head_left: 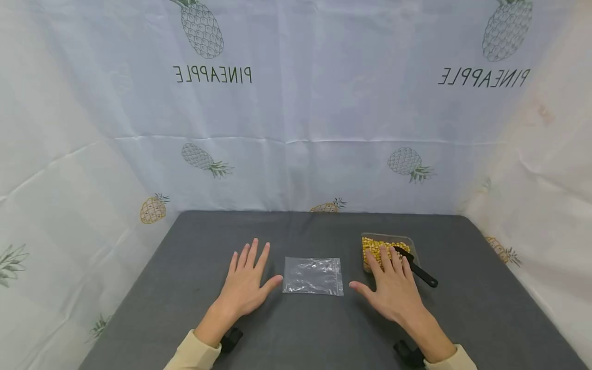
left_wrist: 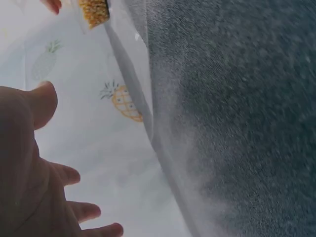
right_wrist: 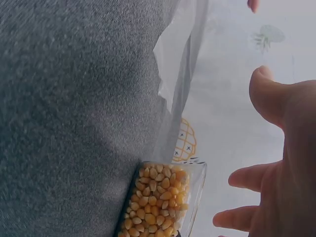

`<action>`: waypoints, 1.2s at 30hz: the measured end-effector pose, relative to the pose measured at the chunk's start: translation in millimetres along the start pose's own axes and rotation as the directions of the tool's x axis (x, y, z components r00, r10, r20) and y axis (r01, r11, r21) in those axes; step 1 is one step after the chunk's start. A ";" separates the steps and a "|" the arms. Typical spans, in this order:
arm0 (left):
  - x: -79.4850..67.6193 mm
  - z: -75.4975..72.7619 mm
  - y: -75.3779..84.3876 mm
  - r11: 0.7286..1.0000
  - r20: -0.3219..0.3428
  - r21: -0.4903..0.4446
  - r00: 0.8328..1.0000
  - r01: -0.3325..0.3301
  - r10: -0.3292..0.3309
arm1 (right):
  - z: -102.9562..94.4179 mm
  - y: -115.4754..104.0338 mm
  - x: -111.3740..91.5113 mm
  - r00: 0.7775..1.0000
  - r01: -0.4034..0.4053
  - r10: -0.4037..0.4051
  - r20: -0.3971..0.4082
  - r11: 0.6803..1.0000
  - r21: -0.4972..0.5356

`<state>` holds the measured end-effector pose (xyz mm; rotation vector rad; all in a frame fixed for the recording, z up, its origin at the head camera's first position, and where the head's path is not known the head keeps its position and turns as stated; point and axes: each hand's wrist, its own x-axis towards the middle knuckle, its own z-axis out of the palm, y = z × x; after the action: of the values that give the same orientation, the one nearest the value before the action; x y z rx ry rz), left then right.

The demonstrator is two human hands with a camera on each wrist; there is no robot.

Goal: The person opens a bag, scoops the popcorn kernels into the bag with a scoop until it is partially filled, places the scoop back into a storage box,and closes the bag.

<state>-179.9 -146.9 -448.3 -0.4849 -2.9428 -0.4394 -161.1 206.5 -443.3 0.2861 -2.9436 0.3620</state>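
A clear plastic zip bag (head_left: 312, 276) lies flat on the grey table between the two hands. To its left, the left hand (head_left: 245, 288) is spread with straight fingers, palm down, holding nothing. On the other side the right hand (head_left: 393, 288) is spread the same way, its fingertips overlapping a clear box (head_left: 413, 246) in the head view. Yellow corn kernels (right_wrist: 155, 202) fill this box; the right wrist view shows the hand apart from it. A black scoop (head_left: 425, 275) rests in the kernels, its handle leaning out over the near right rim.
The grey table (head_left: 296, 334) is bordered at the back and both sides by a white cloth (head_left: 296, 113) with printed pineapples. Black straps (head_left: 231, 339) with cameras sit at both wrists, beside cream sleeves (head_left: 194, 353).
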 end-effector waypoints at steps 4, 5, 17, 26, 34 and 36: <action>3.2 3.0 4.2 1.000 -0.024 -0.025 1.000 -0.006 0.006 | -2.0 -1.5 -1.7 1.000 0.008 -0.008 -0.011 1.000 0.008; 3.9 3.6 5.5 1.000 -0.023 -0.029 1.000 -0.008 0.007 | -2.6 -2.1 -2.3 1.000 0.007 -0.007 -0.011 1.000 0.009; 10.7 5.8 15.7 0.990 -0.066 -0.139 0.997 -0.035 0.026 | -2.0 -9.9 -0.8 0.997 0.042 -0.038 -0.067 0.997 0.063; 14.5 9.5 22.7 0.972 -0.128 -0.230 0.992 -0.048 0.019 | -2.3 -21.6 3.4 0.999 0.015 -0.009 -0.045 0.991 0.137; 19.7 15.7 28.2 0.958 -0.087 -0.283 0.996 -0.033 0.009 | 6.7 -27.3 8.8 0.999 -0.046 0.043 0.020 0.977 0.206; 21.0 16.7 28.6 0.948 -0.075 -0.316 0.997 -0.025 0.001 | 9.5 -28.9 10.5 0.999 -0.049 0.045 0.026 0.977 0.206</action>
<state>-191.5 -109.8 -453.1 -0.5092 -2.8041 -0.9163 -166.6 174.8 -444.0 0.2474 -2.9396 0.6777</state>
